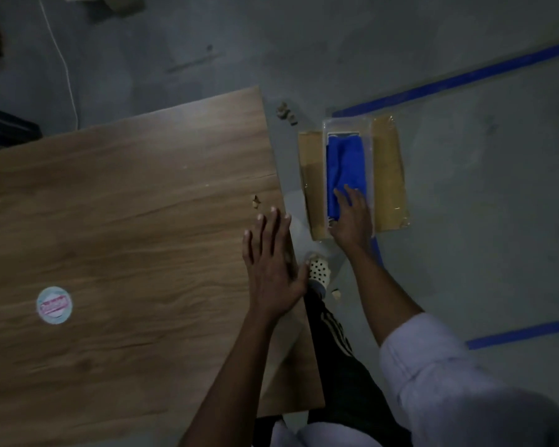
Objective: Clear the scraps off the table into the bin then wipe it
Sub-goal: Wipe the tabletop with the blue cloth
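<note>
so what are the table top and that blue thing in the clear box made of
Table top: looks like wood-grain laminate or veneer, matte, with streaky grain and a seam line. Blue cloth: probably microfibre or terry, soft folds, no shine. Dim light leaves both open.

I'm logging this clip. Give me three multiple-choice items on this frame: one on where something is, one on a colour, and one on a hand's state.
1. Where does the folded blue cloth lie?
A. On a chair
B. In the clear plastic bin on the floor
C. On a wall hook

2. What colour are the tape lines on the floor?
A. Red
B. Blue
C. Yellow

3. How is the left hand?
A. Flat, with straight fingers, on the light brown wooden table
B. Curled round a scrap
C. Out of view

Answers:
1. B. The cloth sits within the bin's walls, and the right hand touches it.
2. B. The strips show blue against the grey floor.
3. A. The palm lies at the table's right edge and holds nothing.
</note>
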Available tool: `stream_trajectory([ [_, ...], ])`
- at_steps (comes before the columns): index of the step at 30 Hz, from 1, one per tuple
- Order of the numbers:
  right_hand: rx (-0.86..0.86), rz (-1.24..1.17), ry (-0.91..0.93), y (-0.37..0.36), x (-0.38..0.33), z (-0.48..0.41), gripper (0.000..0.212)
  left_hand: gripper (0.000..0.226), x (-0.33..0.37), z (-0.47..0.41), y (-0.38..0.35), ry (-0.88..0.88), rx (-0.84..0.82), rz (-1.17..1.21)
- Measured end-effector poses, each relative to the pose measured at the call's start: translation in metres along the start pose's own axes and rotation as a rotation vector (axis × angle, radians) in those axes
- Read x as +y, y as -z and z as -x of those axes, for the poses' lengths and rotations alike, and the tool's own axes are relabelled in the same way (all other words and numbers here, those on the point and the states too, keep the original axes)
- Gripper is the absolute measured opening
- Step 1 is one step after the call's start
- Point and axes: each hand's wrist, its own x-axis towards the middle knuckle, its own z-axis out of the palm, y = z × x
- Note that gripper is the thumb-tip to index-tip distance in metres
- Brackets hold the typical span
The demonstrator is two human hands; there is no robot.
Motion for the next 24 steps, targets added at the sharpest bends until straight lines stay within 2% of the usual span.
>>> stream_trajectory([
  [2,-0.026,0.072,0.025,-0.003,0.003,-0.010,0.076,0.086,-0.002,0.001,0.000,-0.006,0.003,0.019],
  [4,0.081,0.005,0.044,-0.003,0.003,-0.011,0.062,0.088,-0.002,0.002,0.001,-0.008,-0.007,0.035],
  [6,0.234,-0.168,-0.025,0.004,-0.002,-0.004,0.050,0.088,-0.001,0.001,0.004,-0.010,-0.004,0.053],
  [10,0.421,-0.619,-0.245,0.054,-0.035,0.026,0.028,0.083,0.003,0.000,0.010,0.053,-0.035,0.123],
  [12,0.468,-0.883,-0.292,0.080,-0.051,0.051,0.024,0.064,0.009,-0.002,0.016,0.112,-0.043,0.180],
  [15,0.422,-1.156,-0.253,0.107,-0.075,0.098,0.021,0.026,0.029,-0.005,0.036,0.269,0.007,0.363],
  [17,0.363,-1.430,-0.221,0.123,-0.094,0.134,0.025,0.026,0.048,-0.004,0.060,0.490,0.055,0.615],
  [18,0.319,-1.582,-0.204,0.131,-0.104,0.153,0.029,0.031,0.055,-0.003,0.074,0.632,0.036,0.852],
  [20,0.210,-1.818,-0.151,0.143,-0.120,0.191,0.035,0.051,0.057,0.006,0.101,0.794,-0.193,1.485],
  [21,0.160,-1.878,-0.119,0.146,-0.126,0.209,0.037,0.062,0.053,0.013,0.115,0.802,-0.314,1.780],
  [22,0.106,-1.913,-0.082,0.150,-0.131,0.227,0.040,0.071,0.046,0.024,0.129,0.786,-0.383,1.976],
  [24,0.030,-1.873,-0.021,0.151,-0.138,0.261,0.047,0.079,0.031,0.045,0.158,0.698,-0.397,2.071],
])
